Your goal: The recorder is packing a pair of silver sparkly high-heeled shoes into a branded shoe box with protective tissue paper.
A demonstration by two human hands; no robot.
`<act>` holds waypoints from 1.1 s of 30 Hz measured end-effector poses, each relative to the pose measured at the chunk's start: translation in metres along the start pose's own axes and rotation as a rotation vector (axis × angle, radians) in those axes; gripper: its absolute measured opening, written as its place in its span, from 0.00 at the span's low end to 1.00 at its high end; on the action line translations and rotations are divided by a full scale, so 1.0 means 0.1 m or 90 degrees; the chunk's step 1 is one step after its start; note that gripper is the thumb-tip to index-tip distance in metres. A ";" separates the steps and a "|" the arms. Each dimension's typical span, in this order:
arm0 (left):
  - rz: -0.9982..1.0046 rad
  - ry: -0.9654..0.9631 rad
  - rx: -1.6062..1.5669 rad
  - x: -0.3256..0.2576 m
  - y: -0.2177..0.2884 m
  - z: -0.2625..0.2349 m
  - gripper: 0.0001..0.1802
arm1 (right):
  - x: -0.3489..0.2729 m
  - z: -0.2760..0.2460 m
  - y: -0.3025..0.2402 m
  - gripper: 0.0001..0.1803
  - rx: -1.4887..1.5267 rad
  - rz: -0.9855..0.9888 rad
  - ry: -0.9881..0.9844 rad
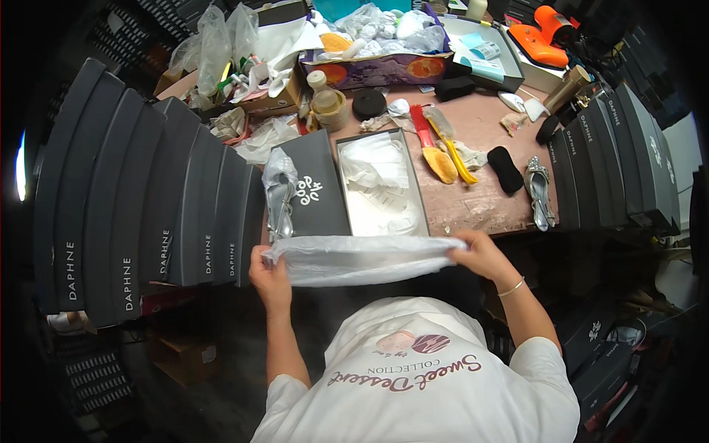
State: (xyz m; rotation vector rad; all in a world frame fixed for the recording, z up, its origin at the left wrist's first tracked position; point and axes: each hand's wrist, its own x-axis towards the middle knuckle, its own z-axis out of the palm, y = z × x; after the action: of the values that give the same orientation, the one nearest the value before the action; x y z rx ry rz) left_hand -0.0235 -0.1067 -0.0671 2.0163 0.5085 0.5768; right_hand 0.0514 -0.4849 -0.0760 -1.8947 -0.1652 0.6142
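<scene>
A sheet of thin white tissue paper (362,261) is stretched between my two hands at the table's near edge. My left hand (270,275) pinches its left end, and my right hand (476,255) grips the right end. Just beyond the sheet lies an open shoe box (423,193) lined with white paper. To its left is a dark grey box lid (323,199). A silver sandal (280,210), its upper part covered in white wrapping, rests on the lid's left side. Another silver sandal with a jewelled front (540,196) sits at the table's right.
Stacks of dark shoe boxes stand at left (155,199) and right (617,159). On the pink table (473,210) are a red-handled brush (422,127), a yellow-handled brush (452,148) and a black pad (505,170). Behind them are a purple carton (377,70) of crumpled paper and an orange tool (538,46).
</scene>
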 end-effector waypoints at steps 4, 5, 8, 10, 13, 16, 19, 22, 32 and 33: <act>-0.019 0.007 -0.031 0.00 -0.21 0.05 0.06 | 0.13 -0.10 0.28 0.07 -0.118 -0.102 0.281; -0.029 0.015 -0.058 -0.01 -0.29 0.05 0.06 | 0.17 -0.13 0.35 0.07 -0.174 -0.137 0.345; -0.100 0.013 -0.227 -0.04 -0.36 0.01 0.06 | 0.27 -0.22 0.56 0.07 -0.200 -0.152 0.461; -0.149 0.005 -0.246 -0.04 -0.36 -0.05 0.04 | 0.27 -0.24 0.63 0.06 -0.022 -0.044 0.439; -0.245 0.059 -0.342 0.00 -0.27 -0.05 0.06 | 0.33 -0.46 0.85 0.11 -0.082 0.060 0.385; -0.185 -0.035 -0.306 -0.05 -0.53 -0.09 0.04 | 0.22 -0.25 0.42 0.21 0.186 -0.122 0.314; -0.210 -0.041 -0.280 -0.01 -0.56 -0.02 0.04 | 0.25 -0.15 -0.07 0.30 -0.376 -0.352 0.216; -0.253 -0.053 -0.314 0.02 -0.41 -0.02 0.09 | 0.46 -0.07 0.13 0.29 -0.337 -0.251 0.048; -0.327 -0.260 -0.637 0.03 -0.51 -0.18 0.14 | 0.40 -0.24 0.07 0.13 -0.073 -0.178 0.273; -0.298 -0.276 -0.653 0.03 -0.49 -0.19 0.15 | 0.40 -0.31 0.12 0.12 -0.051 -0.131 0.235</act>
State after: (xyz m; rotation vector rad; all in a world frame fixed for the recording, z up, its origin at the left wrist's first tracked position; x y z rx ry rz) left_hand -0.0382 -0.0687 -0.1013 0.9420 0.2970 0.0467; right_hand 0.0992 -0.4996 -0.0914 -2.0025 -0.1442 0.1150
